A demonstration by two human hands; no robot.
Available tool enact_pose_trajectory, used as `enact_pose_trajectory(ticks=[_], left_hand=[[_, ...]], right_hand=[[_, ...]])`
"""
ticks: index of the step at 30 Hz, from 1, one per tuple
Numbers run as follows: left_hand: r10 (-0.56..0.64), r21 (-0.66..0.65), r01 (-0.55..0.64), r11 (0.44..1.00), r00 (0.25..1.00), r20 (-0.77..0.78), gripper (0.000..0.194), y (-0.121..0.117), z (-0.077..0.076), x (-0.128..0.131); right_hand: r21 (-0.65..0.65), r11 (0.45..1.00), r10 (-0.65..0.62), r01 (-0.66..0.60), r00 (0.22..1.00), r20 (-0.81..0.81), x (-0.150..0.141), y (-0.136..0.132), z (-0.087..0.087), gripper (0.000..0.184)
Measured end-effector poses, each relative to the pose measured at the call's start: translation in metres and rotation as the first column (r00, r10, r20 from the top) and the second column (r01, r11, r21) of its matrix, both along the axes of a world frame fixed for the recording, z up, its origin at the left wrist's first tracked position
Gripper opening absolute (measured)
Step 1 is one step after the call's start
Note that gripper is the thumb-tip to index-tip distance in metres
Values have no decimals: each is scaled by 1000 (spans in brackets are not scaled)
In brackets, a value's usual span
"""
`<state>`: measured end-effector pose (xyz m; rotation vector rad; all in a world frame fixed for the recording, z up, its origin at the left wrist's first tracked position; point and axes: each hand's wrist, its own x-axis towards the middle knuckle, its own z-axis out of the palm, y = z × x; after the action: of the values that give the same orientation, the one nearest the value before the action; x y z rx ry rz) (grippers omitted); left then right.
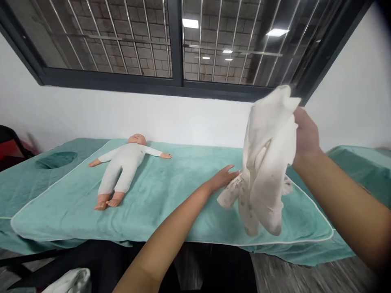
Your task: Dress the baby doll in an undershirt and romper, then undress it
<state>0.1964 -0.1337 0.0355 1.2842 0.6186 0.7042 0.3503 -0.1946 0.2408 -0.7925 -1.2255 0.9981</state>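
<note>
A white baby garment (269,154) with small printed spots hangs bunched above the right part of the bed. Its upper part is gripped by my right hand (306,132), whose fingers are partly behind the cloth. My left hand (224,178) reaches low to the garment's left edge; its fingertips meet the spotted cloth, and the cloth hides whether they pinch it. A baby doll (125,165) in a white long-sleeved suit lies on its back at the left, arms spread and feet toward me.
A green towel (183,203) with pale edging covers the massage bed (18,195), which has a face hole (56,160) at the left. Behind stands a white wall under a barred window (177,44). A pale cloth (70,280) lies at the lower left.
</note>
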Motion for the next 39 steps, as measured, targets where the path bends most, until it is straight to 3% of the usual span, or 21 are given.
enact_pose_trajectory(ticks=[2, 6, 8, 11, 13, 15, 17, 18, 19, 22, 25, 27, 30, 32, 35, 37, 38, 39], left_hand=[[20, -32, -20, 999, 1000, -16, 70, -1, -5, -34], [127, -77, -108, 991, 945, 301, 69, -16, -3, -93], [224, -83, -208, 975, 912, 343, 71, -26, 7, -117], [354, -53, -351, 935, 907, 227, 63, -40, 28, -150], [417, 22, -427, 904, 892, 174, 56, -49, 42, -172], [460, 121, -471, 874, 881, 108, 46, -57, 56, -192], [480, 230, -463, 856, 877, -24, 39, -64, 68, -207], [488, 282, -447, 849, 868, -93, 37, -67, 73, -212], [495, 325, -430, 842, 856, -150, 36, -68, 78, -216], [496, 395, -388, 832, 840, -220, 36, -67, 87, -217], [468, 419, -352, 837, 857, -215, 37, -58, 91, -207], [420, 443, -288, 849, 877, -235, 37, -52, 94, -198], [330, 473, -184, 862, 911, -247, 36, -48, 99, -184], [333, 500, -192, 844, 919, -209, 35, -48, 103, -175], [373, 569, -199, 798, 904, -207, 34, -51, 111, -163], [342, 592, -125, 796, 901, -269, 35, -54, 117, -155], [317, 590, -88, 803, 901, -296, 36, -57, 120, -152], [299, 584, -70, 809, 903, -307, 36, -59, 123, -150]], right_hand=[[-10, 998, 59, -59, 998, -33, -19, 7, -10, 16], [52, 983, 179, -175, 981, -77, -64, 34, -41, 26], [38, 978, 204, -204, 979, 8, -86, 46, -61, 32], [-52, 969, 248, -243, 927, 282, -105, 53, -102, 42], [-131, 947, 317, -294, 783, 534, -103, 49, -141, 52], [-237, 920, 368, -312, 478, 798, -90, 39, -186, 63], [-263, 930, 302, -256, 124, 945, -70, 29, -228, 66], [-228, 942, 233, -247, -10, 972, -59, 25, -244, 58], [-202, 952, 185, -232, -95, 978, -47, 23, -256, 44], [-161, 964, 103, -213, -259, 960, -13, 26, -264, 19], [-103, 993, 75, -51, -392, 917, 20, 39, -248, 24], [-52, 995, 82, 80, -426, 901, 38, 48, -236, 29], [-6, 982, 84, 188, -408, 909, 51, 58, -222, 29], [9, 976, 78, 219, -384, 920, 44, 63, -208, 29], [-15, 992, 39, 126, -189, 981, 9, 65, -171, 42], [5, 995, 34, -104, 369, 929, -23, 60, -137, 45], [35, 973, 99, -230, 545, 832, -38, 56, -120, 44], [64, 942, 173, -330, 640, 749, -53, 52, -105, 42]])
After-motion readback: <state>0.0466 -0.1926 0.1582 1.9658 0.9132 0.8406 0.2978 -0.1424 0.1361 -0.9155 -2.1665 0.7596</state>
